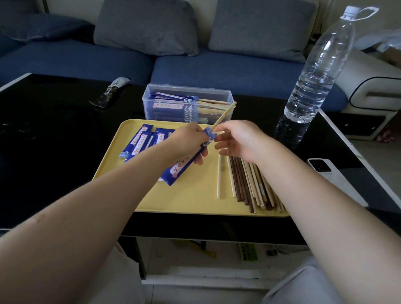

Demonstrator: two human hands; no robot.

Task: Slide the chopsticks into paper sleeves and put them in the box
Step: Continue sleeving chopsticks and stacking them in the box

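While our left hand (190,145) grips the sleeve (185,161) above the tray (188,201), our loose right hand (240,139) could let the chopstick (223,116) slip out.

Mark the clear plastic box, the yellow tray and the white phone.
clear plastic box (229,109): head view, right wall.
yellow tray (188,201): head view, bare floor.
white phone (329,175): head view, back panel.
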